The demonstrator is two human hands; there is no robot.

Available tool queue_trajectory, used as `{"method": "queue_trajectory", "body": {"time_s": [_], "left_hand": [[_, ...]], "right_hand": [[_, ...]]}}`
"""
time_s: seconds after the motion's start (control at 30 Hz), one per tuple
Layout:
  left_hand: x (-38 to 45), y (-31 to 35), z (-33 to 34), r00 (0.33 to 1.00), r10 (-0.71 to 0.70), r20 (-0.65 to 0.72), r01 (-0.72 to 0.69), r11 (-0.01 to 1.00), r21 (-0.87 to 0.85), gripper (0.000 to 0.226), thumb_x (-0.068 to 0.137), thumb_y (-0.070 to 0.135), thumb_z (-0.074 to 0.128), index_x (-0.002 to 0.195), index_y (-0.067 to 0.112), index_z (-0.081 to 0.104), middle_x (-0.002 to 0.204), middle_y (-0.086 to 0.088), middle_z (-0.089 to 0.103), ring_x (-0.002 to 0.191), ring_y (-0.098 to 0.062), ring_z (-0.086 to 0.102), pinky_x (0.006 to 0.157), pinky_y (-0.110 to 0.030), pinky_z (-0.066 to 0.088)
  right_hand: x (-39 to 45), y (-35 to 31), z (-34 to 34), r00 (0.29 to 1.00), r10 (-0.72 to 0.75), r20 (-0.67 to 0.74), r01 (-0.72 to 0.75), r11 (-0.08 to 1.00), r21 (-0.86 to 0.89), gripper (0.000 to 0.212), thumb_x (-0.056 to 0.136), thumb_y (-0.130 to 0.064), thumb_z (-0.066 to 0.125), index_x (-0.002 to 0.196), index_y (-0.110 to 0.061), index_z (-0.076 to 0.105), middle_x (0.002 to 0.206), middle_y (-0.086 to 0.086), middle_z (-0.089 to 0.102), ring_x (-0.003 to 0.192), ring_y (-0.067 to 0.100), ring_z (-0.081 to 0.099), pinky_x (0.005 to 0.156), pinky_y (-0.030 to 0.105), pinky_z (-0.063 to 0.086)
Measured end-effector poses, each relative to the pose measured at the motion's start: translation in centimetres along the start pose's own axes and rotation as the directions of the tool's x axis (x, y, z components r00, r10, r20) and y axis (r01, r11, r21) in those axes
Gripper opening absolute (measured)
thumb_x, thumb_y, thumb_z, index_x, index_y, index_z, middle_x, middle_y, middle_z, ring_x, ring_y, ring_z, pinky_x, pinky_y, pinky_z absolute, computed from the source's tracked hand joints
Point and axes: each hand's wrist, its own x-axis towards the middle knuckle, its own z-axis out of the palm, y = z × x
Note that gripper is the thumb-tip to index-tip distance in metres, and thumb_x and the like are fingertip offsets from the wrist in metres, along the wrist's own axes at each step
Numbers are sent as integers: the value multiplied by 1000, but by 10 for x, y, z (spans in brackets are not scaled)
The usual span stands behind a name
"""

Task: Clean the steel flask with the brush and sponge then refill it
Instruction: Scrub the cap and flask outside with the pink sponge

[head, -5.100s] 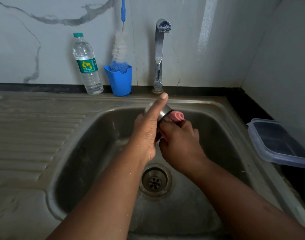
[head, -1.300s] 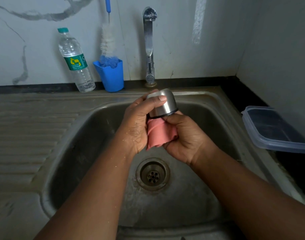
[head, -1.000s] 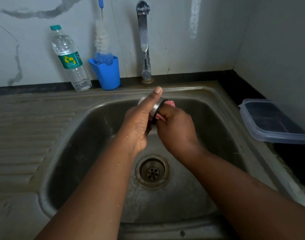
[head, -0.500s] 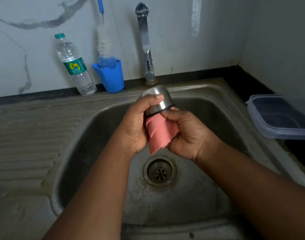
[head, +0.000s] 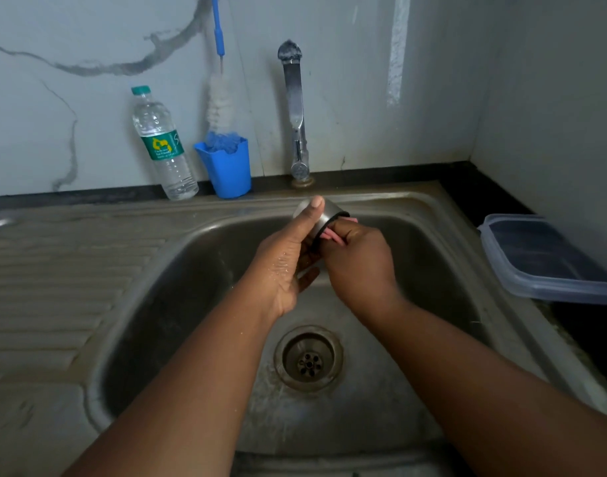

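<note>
Your left hand (head: 284, 266) grips the steel cap (head: 324, 215) of the flask over the sink (head: 178, 270), thumb laid up along its near side to the closed top and the other fingers curled behind it, mostly hidden. The cap's short axis lies tilted: closed end up and away to the left, open mouth with its dark rim down and to the right, facing your right hand (head: 358, 266). That is the relation the next wipe turns on, since the mouth opens straight onto the right hand, which is touching it, while the left only steadies. Your right hand is clenched round the pink sponge (head: 333, 234), of which just a thin edge shows between the fingers and the cap's rim; how far it reaches inside the cap you cannot tell. The cap looks like smooth brushed steel, rounded at the top, and likely slippery; droplets show on your left wrist. By my reading the sponge step on this part is under way, with the rinse and refill yet to do. The flask's body is not in view. Beyond your hands, the tap (head: 295, 108) stands just past the cap with no water running, and to the left of it, past your left hand, the bottle brush (head: 219, 98) stands in a blue cup (head: 228, 170) beside a water bottle (head: 162, 146) on the bench.
</note>
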Motion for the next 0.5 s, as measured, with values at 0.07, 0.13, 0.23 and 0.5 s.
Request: {"method": "queue_trajectory", "body": {"time_s": [0.07, 0.13, 0.23, 0.5], "left_hand": [[1, 1, -1, 999, 30, -20, -30, 999, -30, 80, 48, 58, 84, 113, 14, 71, 99, -4, 78, 102, -21, 71, 102, -42, 50], [3, 1, -2, 998, 48, -34, -50, 997, -52, 57, 62, 44, 84, 108, 11, 71, 98, -7, 77, 100, -21, 71, 101, -42, 52], [1, 5, -2, 997, 76, 20, -74, 992, -107, 34, 72, 24, 78, 102, 8, 70, 97, -12, 73, 92, -24, 69, 95, -42, 54], [-2, 6, -2, 996, 65, -55, -61, 996, 71, 51, 73, 58, 71, 106, 19, 69, 99, -6, 74, 98, -22, 68, 94, -47, 52]], "right_hand": [[-1, -3, -1, 999, -41, 17, 42, 998, -39, 22, 92, -14, 54, 101, -19, 73, 88, 3, 71, 85, 19, 66, 77, 38, 55], [-1, -4, -1, 999, 21, 49, -26, 996, 91, 19, 92, -12, 55, 92, -19, 73, 78, 1, 69, 74, 17, 64, 63, 34, 53], [-2, -14, -5, 929, 290, 231, -370, 772, 517, 16, 92, -8, 56, 89, -17, 68, 78, 7, 67, 69, 19, 61, 56, 29, 48], [-4, -17, -1, 894, 365, 258, -444, 658, 608, 13, 91, -8, 59, 95, -18, 67, 85, 9, 71, 72, 21, 66, 59, 31, 53]]}}
